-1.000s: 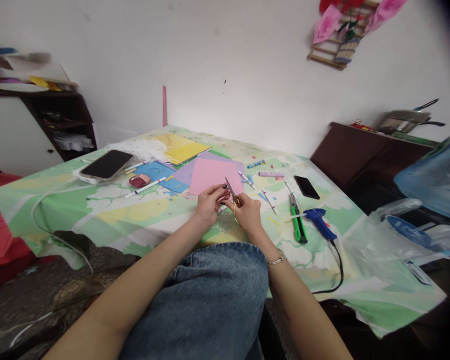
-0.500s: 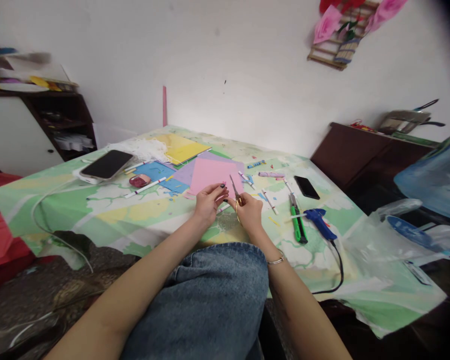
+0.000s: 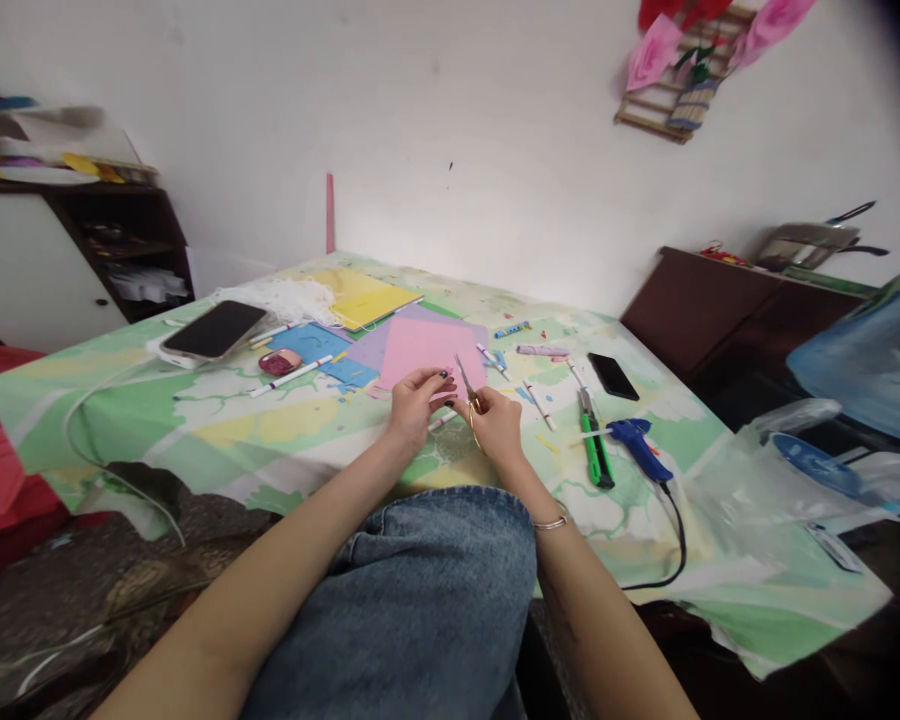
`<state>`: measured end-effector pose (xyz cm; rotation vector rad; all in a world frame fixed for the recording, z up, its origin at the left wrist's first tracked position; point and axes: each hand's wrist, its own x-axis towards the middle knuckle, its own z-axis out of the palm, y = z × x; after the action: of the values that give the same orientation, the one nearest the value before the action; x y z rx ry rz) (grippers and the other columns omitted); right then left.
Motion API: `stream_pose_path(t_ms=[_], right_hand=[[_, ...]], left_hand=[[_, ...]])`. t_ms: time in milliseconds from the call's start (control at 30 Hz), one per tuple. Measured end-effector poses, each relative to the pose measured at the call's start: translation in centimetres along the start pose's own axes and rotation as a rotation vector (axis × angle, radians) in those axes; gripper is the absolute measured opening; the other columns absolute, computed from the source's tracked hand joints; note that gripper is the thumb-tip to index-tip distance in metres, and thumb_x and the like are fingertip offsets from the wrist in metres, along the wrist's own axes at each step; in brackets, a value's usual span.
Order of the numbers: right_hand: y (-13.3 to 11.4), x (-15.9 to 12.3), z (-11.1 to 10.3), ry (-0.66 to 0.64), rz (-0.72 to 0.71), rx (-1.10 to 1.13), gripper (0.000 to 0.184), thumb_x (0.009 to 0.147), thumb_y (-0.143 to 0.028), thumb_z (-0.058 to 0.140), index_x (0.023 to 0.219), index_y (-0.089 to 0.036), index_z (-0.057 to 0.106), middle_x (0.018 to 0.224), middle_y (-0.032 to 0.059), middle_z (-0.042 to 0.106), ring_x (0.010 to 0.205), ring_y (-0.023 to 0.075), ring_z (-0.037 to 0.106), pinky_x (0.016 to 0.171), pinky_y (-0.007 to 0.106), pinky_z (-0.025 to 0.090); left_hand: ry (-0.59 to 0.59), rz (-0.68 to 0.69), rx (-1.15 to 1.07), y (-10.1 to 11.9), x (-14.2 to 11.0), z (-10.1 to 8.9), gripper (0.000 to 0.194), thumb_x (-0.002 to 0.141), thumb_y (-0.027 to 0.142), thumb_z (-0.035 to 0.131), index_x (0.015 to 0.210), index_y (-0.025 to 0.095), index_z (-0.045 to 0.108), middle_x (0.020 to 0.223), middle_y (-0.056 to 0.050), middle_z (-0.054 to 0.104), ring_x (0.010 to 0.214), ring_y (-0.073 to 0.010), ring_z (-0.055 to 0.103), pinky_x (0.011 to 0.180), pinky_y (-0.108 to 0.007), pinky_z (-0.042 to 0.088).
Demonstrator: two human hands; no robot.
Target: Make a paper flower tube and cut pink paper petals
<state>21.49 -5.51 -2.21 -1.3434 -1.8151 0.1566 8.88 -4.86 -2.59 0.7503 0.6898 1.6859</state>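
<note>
My right hand (image 3: 497, 422) grips a pair of scissors (image 3: 466, 379) by the gold-coloured handles, the blades pointing up and away to the left. Close by on the left, my left hand (image 3: 412, 408) is closed in a pinch. A small piece of pink paper (image 3: 451, 384) seems to be between its fingertips, hard to tell apart from the pink sheet (image 3: 424, 345) behind it. That sheet lies on a purple sheet (image 3: 367, 347) on the table. A white marker (image 3: 442, 419) lies partly hidden beneath my hands.
To the right lie a green utility knife (image 3: 595, 445), a blue glue gun (image 3: 641, 447) with a black cord and a phone (image 3: 613, 376). Leftward are another phone (image 3: 214, 330), blue paper (image 3: 304, 343), a yellow sheet (image 3: 371, 298) and white string (image 3: 285, 300). Several markers and scraps lie about.
The scissors tipped slightly right and then back left, with small shifts of my right hand. My left hand moved slightly left and keeps its pinch. Things on the table stay put.
</note>
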Motion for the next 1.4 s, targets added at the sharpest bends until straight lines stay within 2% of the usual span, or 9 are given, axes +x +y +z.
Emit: stream_pose_path(t_ms=[133, 300, 433, 600, 833, 967, 1067, 1267, 1400], right_hand=[[0.1, 0.1, -0.1, 0.030, 0.037, 0.007, 0.049, 0.078, -0.062, 0.051, 0.057, -0.017, 0.052, 0.051, -0.0001, 0.055, 0.048, 0.0106, 0.041, 0.052, 0.024, 0.027], [0.1, 0.3, -0.2, 0.047, 0.082, 0.011, 0.048, 0.075, -0.061, 0.055, 0.055, -0.017, 0.053, 0.050, -0.0011, 0.052, 0.048, 0.0106, 0.040, 0.052, 0.024, 0.026], [0.1, 0.3, -0.1, -0.006, 0.058, 0.020, 0.047, 0.071, -0.060, 0.061, 0.055, -0.017, 0.053, 0.050, -0.0022, 0.051, 0.049, 0.0103, 0.039, 0.052, 0.023, 0.025], [0.4, 0.3, 0.2, -0.084, 0.051, 0.130, 0.045, 0.070, -0.059, 0.061, 0.054, -0.016, 0.057, 0.046, -0.0036, 0.045, 0.048, 0.0094, 0.036, 0.050, 0.023, 0.025], [0.4, 0.4, 0.3, -0.211, 0.266, 0.472, 0.042, 0.063, -0.058, 0.066, 0.067, -0.017, 0.063, 0.042, -0.0060, 0.041, 0.036, 0.0076, 0.032, 0.038, 0.022, 0.022], [0.6, 0.8, 0.2, -0.271, 0.385, 0.604, 0.042, 0.061, -0.058, 0.067, 0.072, -0.017, 0.062, 0.040, -0.0074, 0.039, 0.032, 0.0070, 0.028, 0.034, 0.022, 0.020], [1.2, 1.2, 0.1, -0.264, 0.302, 0.472, 0.039, 0.061, -0.054, 0.069, 0.070, -0.016, 0.065, 0.043, -0.0055, 0.044, 0.036, 0.0077, 0.033, 0.037, 0.022, 0.023], [1.6, 1.1, -0.2, -0.254, -0.028, -0.025, 0.028, 0.062, -0.048, 0.071, 0.073, -0.021, 0.070, 0.053, -0.0028, 0.057, 0.052, 0.0118, 0.048, 0.050, 0.023, 0.029], [1.3, 1.1, -0.5, -0.275, -0.081, -0.116, 0.029, 0.065, -0.048, 0.070, 0.079, -0.023, 0.071, 0.056, -0.0023, 0.060, 0.052, 0.0121, 0.050, 0.050, 0.023, 0.028]], left_hand=[[-0.001, -0.008, 0.083, 0.6, 0.4, -0.4, 0.020, 0.063, 0.024, 0.075, 0.077, 0.013, 0.067, 0.071, -0.005, 0.069, 0.066, -0.0154, 0.067, 0.065, -0.027, 0.052], [-0.058, -0.065, 0.270, 2.9, 2.1, -2.1, 0.018, 0.056, 0.017, 0.079, 0.068, 0.009, 0.069, 0.063, -0.010, 0.069, 0.057, -0.0173, 0.066, 0.063, -0.030, 0.055], [-0.182, -0.108, 0.416, 5.0, 3.1, -3.0, 0.016, 0.054, 0.014, 0.080, 0.066, 0.008, 0.071, 0.060, -0.012, 0.069, 0.055, -0.0187, 0.066, 0.058, -0.028, 0.056], [-0.341, -0.148, 0.556, 6.2, 3.2, -3.1, 0.009, 0.054, 0.008, 0.075, 0.062, 0.010, 0.071, 0.054, -0.008, 0.067, 0.046, -0.0143, 0.062, 0.048, -0.021, 0.052], [-0.527, -0.218, 0.613, 6.6, 3.4, -3.8, 0.005, 0.060, 0.013, 0.070, 0.065, 0.014, 0.069, 0.065, -0.012, 0.071, 0.056, -0.0197, 0.068, 0.053, -0.027, 0.055], [-0.602, -0.235, 0.637, 6.7, 4.0, -4.4, 0.011, 0.062, 0.015, 0.071, 0.072, 0.012, 0.072, 0.066, -0.013, 0.071, 0.053, -0.0180, 0.067, 0.055, -0.028, 0.055], [-0.613, -0.220, 0.662, 6.9, 4.7, -4.6, 0.010, 0.060, 0.012, 0.071, 0.070, 0.013, 0.073, 0.065, -0.012, 0.071, 0.052, -0.0172, 0.066, 0.051, -0.025, 0.053], [-0.637, -0.198, 0.713, 7.2, 5.6, -4.8, 0.012, 0.058, 0.005, 0.065, 0.062, 0.015, 0.071, 0.055, -0.007, 0.066, 0.046, -0.0149, 0.062, 0.039, -0.017, 0.044], [-0.700, -0.241, 0.729, 6.9, 5.9, -5.4, 0.011, 0.058, 0.007, 0.064, 0.063, 0.015, 0.070, 0.058, -0.007, 0.068, 0.049, -0.0161, 0.064, 0.043, -0.019, 0.047]])
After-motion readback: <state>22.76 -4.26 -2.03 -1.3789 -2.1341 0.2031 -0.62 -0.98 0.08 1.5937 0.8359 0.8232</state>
